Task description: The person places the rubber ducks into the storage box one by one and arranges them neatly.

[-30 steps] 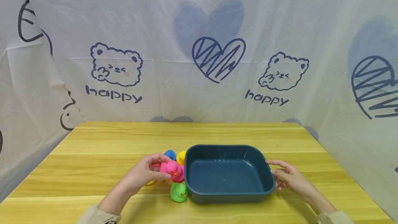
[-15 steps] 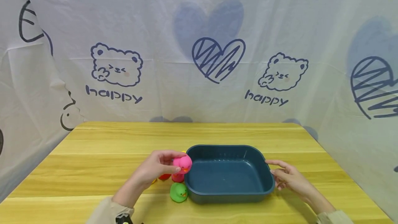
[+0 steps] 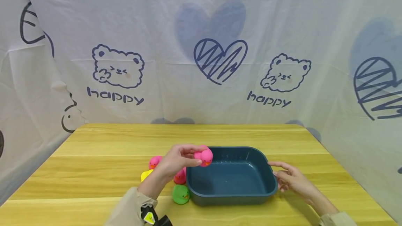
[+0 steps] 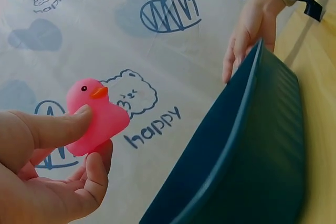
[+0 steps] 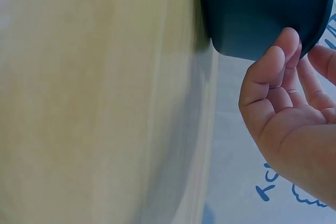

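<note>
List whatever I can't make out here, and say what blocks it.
Head view: part of the rear pink duck, behind the left hand.
Head view: most of the yellow toy, behind the left forearm.
Head view: the far left corner of the tray, behind the left hand and the held pink duck.
Right wrist view: most of the tray, cut off by the top edge.

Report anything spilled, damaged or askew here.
Nothing stands out: the dark teal rectangular basin sits flat on the yellow wood-grain table, the pink toy duck in the left hand looks intact, and no spill shows.
</note>
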A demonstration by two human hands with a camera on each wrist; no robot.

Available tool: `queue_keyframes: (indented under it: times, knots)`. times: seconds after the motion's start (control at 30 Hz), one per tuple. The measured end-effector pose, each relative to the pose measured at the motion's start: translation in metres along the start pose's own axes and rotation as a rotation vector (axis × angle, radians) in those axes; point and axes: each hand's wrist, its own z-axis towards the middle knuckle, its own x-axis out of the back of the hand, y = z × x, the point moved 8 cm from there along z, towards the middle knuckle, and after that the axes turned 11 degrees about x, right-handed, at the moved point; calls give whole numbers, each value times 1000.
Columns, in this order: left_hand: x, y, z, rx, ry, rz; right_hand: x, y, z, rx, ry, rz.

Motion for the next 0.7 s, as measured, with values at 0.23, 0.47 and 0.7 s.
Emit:
queue_keyframes:
  times: [0.23,0.47,0.7]
  knots:
    - [-13,4,15,14,21,-29,0,-1,0,3,-2,4]
    - [-29,4,32,13,41,-109,3,2,-1,-43,30,-13]
    - [-44,-2,51,70,78,-209,0,0,0,-10,4,0]
